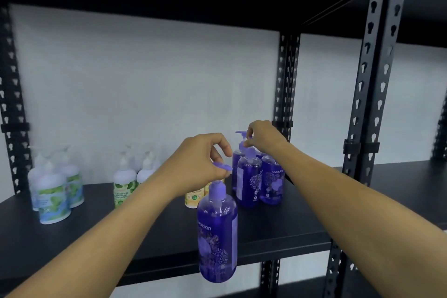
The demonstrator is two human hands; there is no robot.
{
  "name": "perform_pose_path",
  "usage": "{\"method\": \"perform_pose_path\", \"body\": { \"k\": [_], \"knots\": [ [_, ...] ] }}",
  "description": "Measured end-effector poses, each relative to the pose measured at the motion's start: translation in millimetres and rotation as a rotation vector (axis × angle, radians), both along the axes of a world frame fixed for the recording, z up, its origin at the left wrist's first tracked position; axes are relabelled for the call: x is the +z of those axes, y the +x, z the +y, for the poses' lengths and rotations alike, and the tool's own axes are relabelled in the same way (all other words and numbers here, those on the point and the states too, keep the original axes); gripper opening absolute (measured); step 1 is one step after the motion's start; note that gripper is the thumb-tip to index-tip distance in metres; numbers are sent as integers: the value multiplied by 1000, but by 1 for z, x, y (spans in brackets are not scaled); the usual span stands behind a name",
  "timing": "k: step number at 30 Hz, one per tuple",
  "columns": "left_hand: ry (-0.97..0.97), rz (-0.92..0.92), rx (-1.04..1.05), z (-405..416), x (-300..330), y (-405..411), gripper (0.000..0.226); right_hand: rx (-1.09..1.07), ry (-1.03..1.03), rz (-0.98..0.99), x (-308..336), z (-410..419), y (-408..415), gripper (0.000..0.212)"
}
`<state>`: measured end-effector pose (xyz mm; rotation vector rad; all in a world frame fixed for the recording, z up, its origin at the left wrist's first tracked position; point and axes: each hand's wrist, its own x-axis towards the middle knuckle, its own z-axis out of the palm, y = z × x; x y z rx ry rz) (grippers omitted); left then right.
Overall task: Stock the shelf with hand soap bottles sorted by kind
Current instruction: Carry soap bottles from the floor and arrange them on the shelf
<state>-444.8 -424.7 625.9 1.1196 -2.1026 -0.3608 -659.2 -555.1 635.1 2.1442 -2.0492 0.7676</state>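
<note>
A black metal rack (377, 60) with perforated uprights fills the view, set against a pale wall (150, 94). Its main shelf (285, 220) is a dark board running left to right, with another board overhead in shadow.

Two bare forearms reach in from the bottom corners. The left hand (198, 164) is closed, fingers pinched on the pump nozzle of a purple bottle (217, 232). That bottle hangs upright from the pinch, in front of the shelf's front edge, its base lower than the board. Its label reads "guardian" sideways, above a pale floral pattern.

The right hand (263, 135) is farther back and to the right, fingertips closed together on the pump top of a purple bottle in the shelf group (256, 176). That group stands near the right end of the board, close to the rear upright: several matching purple bottles, packed tight and touching.

At the left end stands a cluster of white bottles with blue-green labels (54, 191). Right of them, well apart, are white bottles with green leaf labels (124, 184). Between those and the purple group, mostly hidden behind the left wrist, sit yellow-labelled bottles (193, 197).

Each kind stands in its own cluster, with bare shelf between.
</note>
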Motion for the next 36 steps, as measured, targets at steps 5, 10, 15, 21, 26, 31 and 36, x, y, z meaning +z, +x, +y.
{"method": "perform_pose_path", "body": {
  "k": [5, 10, 15, 21, 26, 31, 36],
  "knots": [
    [-18, -14, -6, -3, 2, -2, 26, 14, -9, -3, -5, -4, 0, 31],
    [-28, -22, -32, -4, 5, -9, 26, 8, -153, -26, -19, 12, -9, 42],
    [-42, -9, -86, -8, 17, -25, 26, -19, -463, -108, -66, 51, -29, 40],
    [-74, -11, -143, -29, 30, -49, 27, -135, -260, -142, -140, 80, -64, 41],
    [-122, 22, -163, -48, 28, -75, 27, -231, 31, -104, -179, 82, -87, 57],
    [-138, 29, -170, -69, 18, -100, 26, -257, 189, -26, -200, 79, -96, 58],
    [-127, 45, -160, -87, 9, -113, 27, -235, 268, 9, -201, 72, -98, 60]
  ]
}}
